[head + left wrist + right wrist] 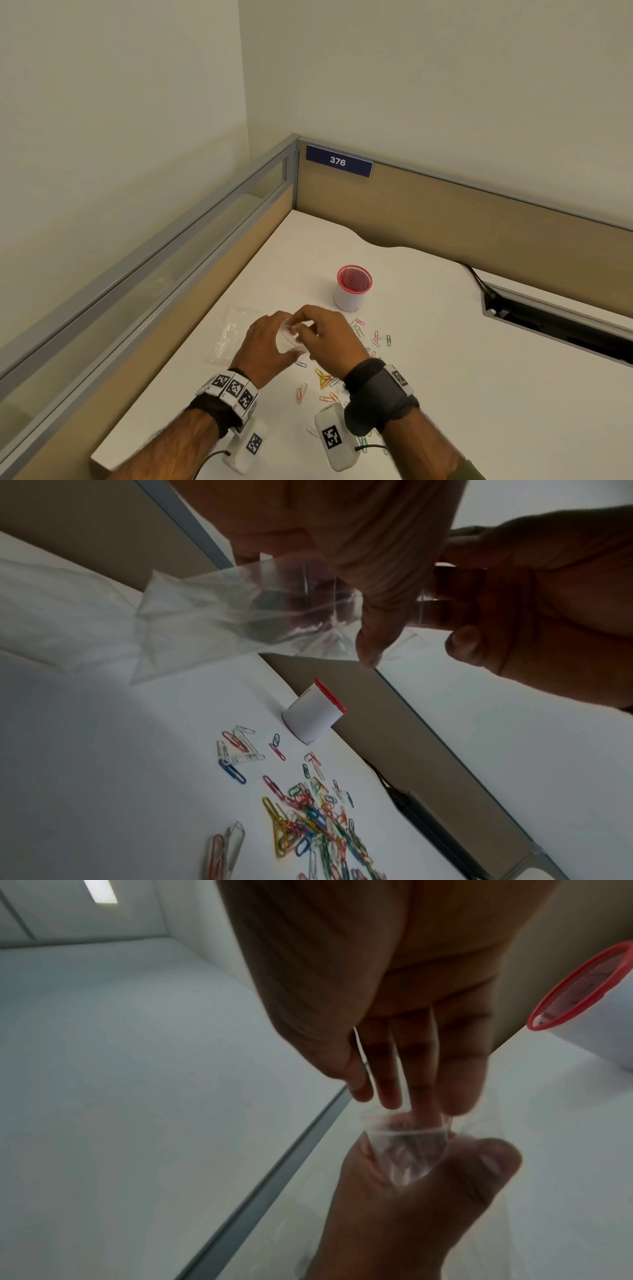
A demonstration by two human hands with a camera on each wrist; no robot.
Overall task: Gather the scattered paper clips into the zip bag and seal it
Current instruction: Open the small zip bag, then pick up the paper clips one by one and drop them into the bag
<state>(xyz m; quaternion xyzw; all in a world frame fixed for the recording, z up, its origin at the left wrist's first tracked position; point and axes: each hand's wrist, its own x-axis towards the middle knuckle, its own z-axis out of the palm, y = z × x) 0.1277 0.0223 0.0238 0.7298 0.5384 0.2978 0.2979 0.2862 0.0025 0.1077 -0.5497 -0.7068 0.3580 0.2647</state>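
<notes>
Both hands hold a small clear zip bag (290, 339) a little above the white desk (428, 359). My left hand (274, 337) grips its left side, thumb (371, 631) down over the plastic. My right hand (320, 330) pinches the bag's mouth (407, 1144) from the right, with fingertips (423, 1110) at the opening. In the left wrist view the bag (219, 615) hangs crumpled and looks empty. Several coloured paper clips (327, 380) lie scattered on the desk under and right of my right wrist; the left wrist view shows the pile of clips (308, 818).
A white cup with a red rim (352, 287) stands behind the clips. A second clear bag (236, 329) lies flat on the desk, left of my hands. Partition walls (445, 219) close the back and left. A cable slot (555, 325) is cut at the right.
</notes>
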